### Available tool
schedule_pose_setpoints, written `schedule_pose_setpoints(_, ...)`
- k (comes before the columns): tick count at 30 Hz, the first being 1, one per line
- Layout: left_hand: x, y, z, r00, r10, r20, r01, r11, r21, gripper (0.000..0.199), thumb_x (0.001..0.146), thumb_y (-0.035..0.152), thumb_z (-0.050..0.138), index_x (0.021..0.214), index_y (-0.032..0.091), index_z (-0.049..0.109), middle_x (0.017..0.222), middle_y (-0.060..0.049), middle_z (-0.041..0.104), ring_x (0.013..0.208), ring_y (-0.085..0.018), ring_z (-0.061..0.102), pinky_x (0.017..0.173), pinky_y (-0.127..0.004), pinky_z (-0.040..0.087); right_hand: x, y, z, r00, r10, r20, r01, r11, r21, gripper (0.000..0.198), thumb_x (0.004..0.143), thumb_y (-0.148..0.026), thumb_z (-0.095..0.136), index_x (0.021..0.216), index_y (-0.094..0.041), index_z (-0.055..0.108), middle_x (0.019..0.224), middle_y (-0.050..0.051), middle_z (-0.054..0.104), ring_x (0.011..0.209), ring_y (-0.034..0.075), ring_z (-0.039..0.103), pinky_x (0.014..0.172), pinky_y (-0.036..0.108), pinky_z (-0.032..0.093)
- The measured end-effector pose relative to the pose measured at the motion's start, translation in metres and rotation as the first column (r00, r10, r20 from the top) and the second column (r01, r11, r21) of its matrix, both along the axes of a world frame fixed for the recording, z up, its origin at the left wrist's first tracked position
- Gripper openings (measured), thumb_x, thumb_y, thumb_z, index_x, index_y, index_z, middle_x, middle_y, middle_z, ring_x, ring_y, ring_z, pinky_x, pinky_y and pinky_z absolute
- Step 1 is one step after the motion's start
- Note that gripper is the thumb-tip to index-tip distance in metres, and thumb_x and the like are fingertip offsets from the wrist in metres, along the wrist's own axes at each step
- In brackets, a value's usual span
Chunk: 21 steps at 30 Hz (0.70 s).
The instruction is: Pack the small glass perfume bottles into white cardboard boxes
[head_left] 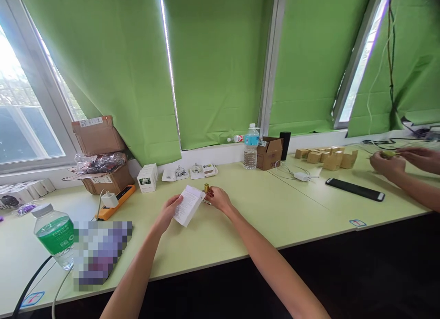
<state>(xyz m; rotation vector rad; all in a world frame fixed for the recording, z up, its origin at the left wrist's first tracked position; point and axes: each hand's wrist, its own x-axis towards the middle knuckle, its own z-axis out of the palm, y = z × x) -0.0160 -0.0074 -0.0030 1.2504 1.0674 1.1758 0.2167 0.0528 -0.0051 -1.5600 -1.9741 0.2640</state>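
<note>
My left hand (pixel 169 210) grips a small white printed box (pixel 189 206) by its left side, tilted above the table. Close to the box's right edge, my right hand (pixel 219 199) has its fingers closed around a small item with a gold-coloured cylinder (pixel 206 188) sticking up from the fingertips. The rest of that item is too small and too covered to make out. Behind my left hand stands a row of white boxes (pixel 147 178). Small clear-packed items (pixel 180 173) on white cards lie beyond my hands against the wall.
A water bottle (pixel 55 236), a blurred flat object (pixel 103 252) and an orange power strip (pixel 117 203) are at left, near open cartons (pixel 106 181). Another bottle (pixel 250 147) and carton (pixel 270 153) stand behind. Rightward are a phone (pixel 355 189), brown boxes (pixel 323 155) and another person's hands (pixel 392 165).
</note>
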Motion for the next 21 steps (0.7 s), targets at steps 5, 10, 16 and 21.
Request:
schedule_pose_setpoints(5, -0.003, 0.003, -0.003, 0.998, 0.006, 0.07, 0.007, 0.982, -0.187, 0.047, 0.075, 0.047, 0.066, 0.111, 0.017, 0.064, 0.101, -0.01, 0.07, 0.071, -0.016, 0.065, 0.052, -0.021, 0.045, 0.001, -0.001, 0.001, 0.999, -0.029, -0.029, 0.029, 1.0, 0.001, 0.022, 0.077, -0.04, 0.057, 0.069, -0.019, 0.055, 0.07, 0.001, 0.062, 0.058, 0.012, 0.05, 0.051, 0.022, 0.024)
schedule_pose_setpoints(10, -0.002, 0.002, -0.006, 0.978, -0.124, 0.169, 0.16, 0.962, -0.222, 0.046, 0.073, 0.034, 0.072, 0.113, 0.014, 0.061, 0.106, -0.013, 0.068, 0.075, -0.018, 0.067, 0.06, -0.023, 0.051, 0.005, 0.0, 0.005, 0.979, -0.078, -0.19, 0.083, 0.996, 0.021, 0.022, 0.076, -0.04, 0.057, 0.075, -0.018, 0.06, 0.072, 0.002, 0.064, 0.062, 0.014, 0.054, 0.053, 0.022, 0.029)
schedule_pose_setpoints(16, 0.0, -0.004, -0.005, 0.944, -0.258, 0.205, 0.296, 0.937, -0.185, 0.052, 0.066, 0.02, 0.078, 0.114, 0.014, 0.061, 0.113, -0.015, 0.065, 0.093, -0.023, 0.066, 0.079, -0.03, 0.051, 0.014, 0.001, 0.014, 0.892, -0.068, -0.447, 0.127, 0.987, 0.103, 0.03, 0.074, -0.044, 0.057, 0.085, -0.017, 0.065, 0.076, 0.004, 0.067, 0.067, 0.016, 0.058, 0.058, 0.023, 0.038)
schedule_pose_setpoints(21, -0.001, -0.003, -0.005, 0.965, -0.234, 0.116, 0.252, 0.951, -0.177, 0.06, 0.064, 0.021, 0.079, 0.12, 0.021, 0.058, 0.118, -0.011, 0.063, 0.093, -0.022, 0.066, 0.078, -0.031, 0.052, 0.015, -0.003, 0.02, 0.705, 0.029, -0.709, 0.026, 0.997, 0.067, 0.038, 0.072, -0.048, 0.058, 0.087, -0.014, 0.064, 0.071, 0.004, 0.064, 0.053, 0.013, 0.053, 0.047, 0.023, 0.039)
